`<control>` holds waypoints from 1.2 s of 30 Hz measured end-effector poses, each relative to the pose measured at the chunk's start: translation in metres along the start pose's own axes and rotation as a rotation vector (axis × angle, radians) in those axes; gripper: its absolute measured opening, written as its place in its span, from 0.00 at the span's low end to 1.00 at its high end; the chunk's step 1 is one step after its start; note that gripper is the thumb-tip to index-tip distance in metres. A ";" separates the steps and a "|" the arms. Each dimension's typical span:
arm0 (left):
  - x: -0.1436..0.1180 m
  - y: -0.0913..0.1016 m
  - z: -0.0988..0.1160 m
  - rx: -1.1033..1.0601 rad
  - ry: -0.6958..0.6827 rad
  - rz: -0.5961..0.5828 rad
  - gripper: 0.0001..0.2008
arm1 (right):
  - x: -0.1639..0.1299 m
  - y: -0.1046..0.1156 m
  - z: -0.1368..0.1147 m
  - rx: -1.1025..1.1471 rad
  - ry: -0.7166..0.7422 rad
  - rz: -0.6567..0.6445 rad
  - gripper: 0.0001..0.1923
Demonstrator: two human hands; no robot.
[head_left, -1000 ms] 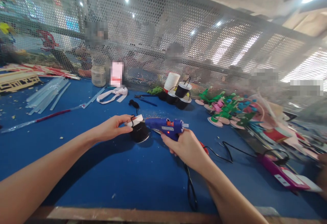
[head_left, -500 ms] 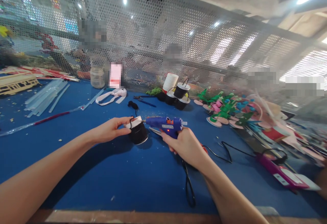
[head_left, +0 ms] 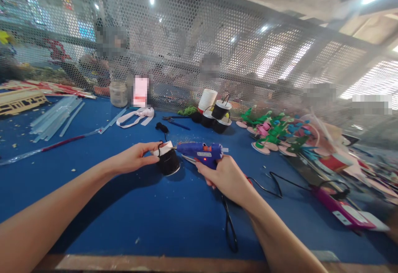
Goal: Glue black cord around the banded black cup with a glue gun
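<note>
Pinched by its white rim in my left hand (head_left: 144, 156) is a small black-wrapped paper cup (head_left: 168, 163), tilted over the blue table. Black cord (head_left: 162, 128) runs from the cup and bunches up behind it. My right hand (head_left: 225, 177) grips a blue hot glue gun (head_left: 199, 150), its small light glowing. The gun's nozzle points left, at the cup's upper side; whether it touches is too small to tell. A pair of scissors (head_left: 188, 159) shows in part beneath the gun, its handles hidden by my right hand.
Behind the cup lie pliers (head_left: 175, 122) and a white ribbon (head_left: 135, 117). Several cups (head_left: 221, 109) stand by the mesh screen. Glue sticks (head_left: 56, 117) lie left, green and pink crafts (head_left: 270, 132) right. A purple power strip (head_left: 342, 208) sits at the right with a cable.
Hardly anything differs. Both hands, the cup and the glue gun stay almost exactly where they were.
</note>
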State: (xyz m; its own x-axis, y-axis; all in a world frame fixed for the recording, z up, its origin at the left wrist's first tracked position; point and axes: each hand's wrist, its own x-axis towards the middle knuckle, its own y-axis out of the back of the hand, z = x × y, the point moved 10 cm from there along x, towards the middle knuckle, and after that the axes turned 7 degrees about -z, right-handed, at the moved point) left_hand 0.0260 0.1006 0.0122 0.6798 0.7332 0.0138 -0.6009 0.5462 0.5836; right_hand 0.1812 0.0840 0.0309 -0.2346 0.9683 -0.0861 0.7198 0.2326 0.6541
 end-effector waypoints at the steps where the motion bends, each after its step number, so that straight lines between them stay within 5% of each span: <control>1: 0.000 0.000 -0.001 0.000 0.002 -0.001 0.19 | 0.000 -0.001 0.000 0.001 -0.005 -0.008 0.13; 36: 0.002 -0.002 0.002 -0.008 0.030 0.001 0.18 | -0.004 0.000 -0.003 0.007 0.036 0.009 0.09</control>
State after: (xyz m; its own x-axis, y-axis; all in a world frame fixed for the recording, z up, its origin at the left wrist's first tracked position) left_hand 0.0287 0.1002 0.0128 0.6664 0.7455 -0.0100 -0.6049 0.5485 0.5773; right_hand 0.1796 0.0794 0.0335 -0.2516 0.9664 -0.0532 0.7266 0.2250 0.6492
